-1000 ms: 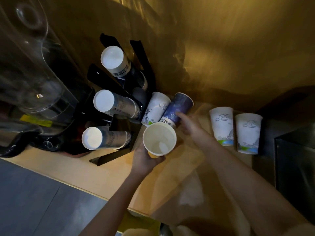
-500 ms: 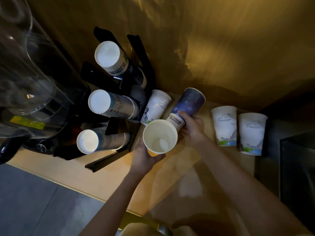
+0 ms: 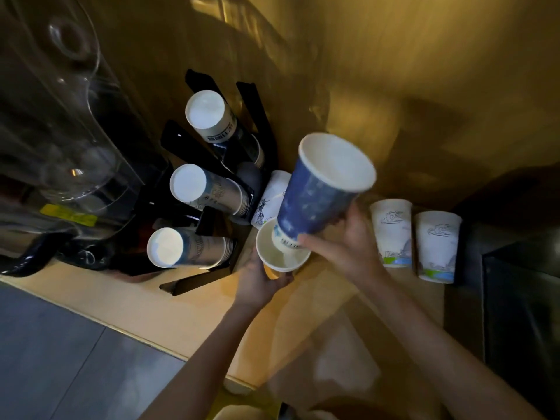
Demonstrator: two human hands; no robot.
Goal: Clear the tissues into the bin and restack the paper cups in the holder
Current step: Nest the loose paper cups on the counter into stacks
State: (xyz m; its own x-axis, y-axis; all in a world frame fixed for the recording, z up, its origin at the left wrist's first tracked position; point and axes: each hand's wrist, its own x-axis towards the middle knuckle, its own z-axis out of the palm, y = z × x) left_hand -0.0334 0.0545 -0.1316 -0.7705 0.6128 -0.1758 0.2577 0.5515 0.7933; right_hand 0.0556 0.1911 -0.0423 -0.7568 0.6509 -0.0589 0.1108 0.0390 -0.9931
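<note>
My right hand [image 3: 345, 244] grips a blue paper cup [image 3: 321, 192] by its base, mouth tilted up and away. The cup's base sits in the mouth of a white paper cup [image 3: 269, 253] that my left hand [image 3: 257, 281] holds from below. Behind them a white printed cup [image 3: 271, 197] stands upside down on the wooden counter. Two more white printed cups [image 3: 392, 231] [image 3: 436, 245] stand upside down to the right. A black cup holder [image 3: 212, 277] at the left carries three slanted stacks of cups [image 3: 209, 116] [image 3: 197, 189] [image 3: 175, 248]. No tissues or bin can be made out.
A clear plastic dispenser [image 3: 60, 116] rises at the far left beside the holder. The wooden counter [image 3: 121, 304] ends at a front edge above a grey floor [image 3: 60, 359]. A dark box-like object [image 3: 521, 313] fills the right side. A golden wall stands behind.
My right hand took the blue cup off the counter, lifted it and set its base into the white cup held by my left hand.
</note>
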